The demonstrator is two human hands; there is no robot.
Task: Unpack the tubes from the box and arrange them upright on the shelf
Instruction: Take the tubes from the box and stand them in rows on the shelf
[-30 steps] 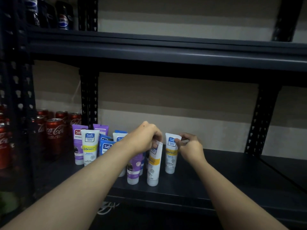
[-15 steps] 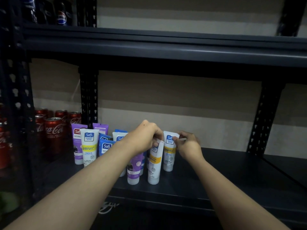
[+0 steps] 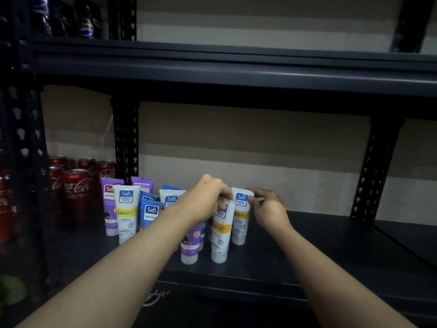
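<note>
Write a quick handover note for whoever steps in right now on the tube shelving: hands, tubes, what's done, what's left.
Left hand: fingers pinched on the top of the front white-and-yellow tube, which stands cap-down.
Right hand: fingertips on the top edge of the rear white-and-yellow tube, also upright.
Other tubes: purple, blue and white ones stand upright in a cluster on the left part of the shelf, beside the cola cans.
Done: roughly ten tubes up.
Left: release these two once steady. The box is out of view, so the remaining count is unknown.

The left hand and forearm hide several tubes behind them.
</note>
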